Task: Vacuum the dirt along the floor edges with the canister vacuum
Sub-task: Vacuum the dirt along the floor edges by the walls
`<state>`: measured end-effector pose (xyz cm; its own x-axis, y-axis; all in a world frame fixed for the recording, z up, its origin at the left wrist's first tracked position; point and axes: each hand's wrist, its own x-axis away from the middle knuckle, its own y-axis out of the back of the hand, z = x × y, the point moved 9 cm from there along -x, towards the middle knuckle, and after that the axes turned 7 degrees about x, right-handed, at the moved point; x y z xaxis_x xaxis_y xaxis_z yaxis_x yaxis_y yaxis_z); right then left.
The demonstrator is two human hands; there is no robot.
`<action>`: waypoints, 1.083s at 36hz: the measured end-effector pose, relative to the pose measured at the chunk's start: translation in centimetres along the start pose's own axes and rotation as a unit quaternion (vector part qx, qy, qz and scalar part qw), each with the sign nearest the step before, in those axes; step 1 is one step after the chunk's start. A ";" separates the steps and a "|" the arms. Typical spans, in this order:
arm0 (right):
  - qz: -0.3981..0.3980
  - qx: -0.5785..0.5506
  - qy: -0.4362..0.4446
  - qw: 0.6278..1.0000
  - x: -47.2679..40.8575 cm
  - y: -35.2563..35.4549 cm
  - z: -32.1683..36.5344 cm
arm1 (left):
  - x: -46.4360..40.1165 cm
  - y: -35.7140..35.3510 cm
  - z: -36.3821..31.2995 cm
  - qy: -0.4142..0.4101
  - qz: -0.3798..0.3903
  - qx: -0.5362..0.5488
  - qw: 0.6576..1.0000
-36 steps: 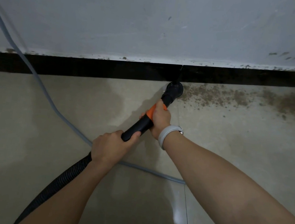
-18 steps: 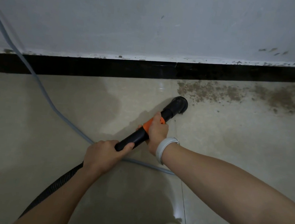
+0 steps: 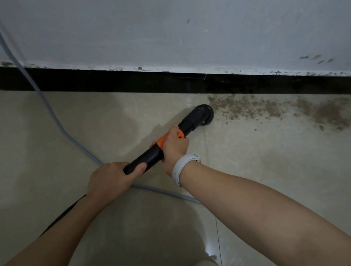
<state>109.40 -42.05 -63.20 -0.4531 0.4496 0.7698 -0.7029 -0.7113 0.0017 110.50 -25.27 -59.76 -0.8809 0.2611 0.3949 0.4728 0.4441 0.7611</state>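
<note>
Cable (image 3: 63, 134) crosses floor behind nozzle (image 3: 202, 112), beside dirt (image 3: 261, 109).

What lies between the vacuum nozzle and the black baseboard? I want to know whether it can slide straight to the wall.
In the head view, only bare tile separates the nozzle from the baseboard; the dirt lies to its right.
</note>
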 end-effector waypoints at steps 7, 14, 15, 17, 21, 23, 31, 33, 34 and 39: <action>-0.053 -0.033 -0.050 0.997 0.3 2.9 -4.7 | 1.8 -2.3 1.7 -0.024 0.043 -0.026 0.998; -0.043 -0.014 -0.067 0.997 0.7 2.9 -5.6 | 2.2 -1.8 1.8 -0.026 0.048 -0.049 0.997; -0.029 -0.019 -0.065 0.997 0.8 2.6 -5.0 | 2.1 -1.5 1.8 -0.024 0.040 -0.048 0.998; -0.002 -0.022 -0.057 0.998 0.9 1.5 -3.2 | 1.5 -0.8 1.3 -0.019 0.024 -0.053 0.998; 0.042 -0.010 -0.034 0.998 0.0 -0.6 0.8 | -0.6 0.1 -0.6 -0.002 -0.009 -0.037 0.999; 0.053 -0.010 -0.035 0.998 -0.6 -0.9 2.1 | -1.6 0.2 -1.2 0.005 -0.020 -0.028 0.999; 0.045 -0.070 -0.062 0.995 -0.3 0.2 0.4 | -2.0 0.5 -1.5 -0.032 0.005 -0.088 0.996; 0.028 -0.077 -0.070 0.994 0.3 0.4 -1.1 | -1.4 0.5 -0.7 -0.041 0.019 -0.098 0.994; 0.017 -0.075 -0.073 0.994 0.6 0.6 -1.8 | -1.1 0.6 -0.2 -0.043 0.026 -0.100 0.994; -0.036 -0.095 -0.094 0.990 1.6 1.3 -5.0 | -0.2 0.9 1.4 -0.056 0.077 -0.130 0.987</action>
<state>105.00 -39.58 -65.20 -0.2992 0.3742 0.8777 -0.8282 -0.5587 -0.0441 111.17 -23.71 -59.87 -0.7838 0.4081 0.4680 0.5662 0.1601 0.8086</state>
